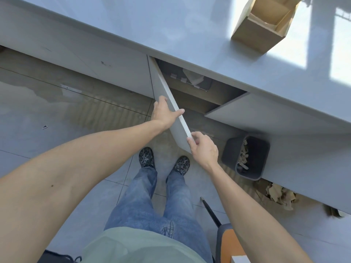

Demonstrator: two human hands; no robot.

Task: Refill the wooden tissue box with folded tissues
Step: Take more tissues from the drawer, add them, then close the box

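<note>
The wooden tissue box [260,31] stands empty and open on the grey countertop [171,25] at the far right. Below the counter a grey cabinet door [167,99] is swung open toward me. My left hand [164,112] grips the door's upper edge, thumb over the top. My right hand [204,149] pinches the door's outer corner lower down. Inside the cabinet a clear pack of white tissues [193,79] lies on a shelf, partly hidden under the counter edge.
A second cabinet door [247,105] stands open to the right. A grey bin [247,158] with paper scraps sits on the floor beside it, with crumpled brown paper [279,194] nearby. An orange chair [229,242] is at my right. My feet are on the tiled floor.
</note>
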